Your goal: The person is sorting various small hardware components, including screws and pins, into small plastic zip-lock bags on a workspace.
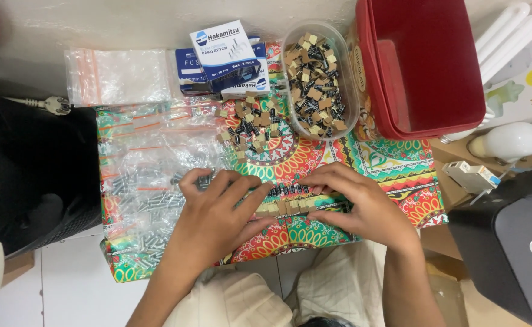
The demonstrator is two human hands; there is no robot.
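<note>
Furthest left of the hands, a black mesh bin [33, 175] sits beside the patterned cloth [393, 166], with a white plug [55, 105] lying above it. Closer in, to the left of and beyond the left hand [214, 215], clear plastic bags [138, 175] of small metal pieces overlap one another, thin, crinkly and slippery-looking.

The left hand lies fingers-down on the cloth, curled loosely, its fingertips pinching the left end of a strip of small black parts [290, 198] taped to brown paper tabs. The strip runs between the two hands, right in front of the person. The right hand [353, 203] closes thumb and fingers on the strip's right end.

The strip looks very light and floppy, so it probably needs support at both ends; the paper tabs seem the safer place to hold, since the thin wire legs (hard to make out here) would likely bend.

Beyond the hands lie loose cut parts [251, 124] and small blue and white boxes [223, 57]. Beyond the right hand stands a clear plastic tub [319, 79] full of the same parts, then a rigid red plastic bin [426, 66]. Far right are white lamp tubes [511, 33] and a smooth white bulb [511, 140].
</note>
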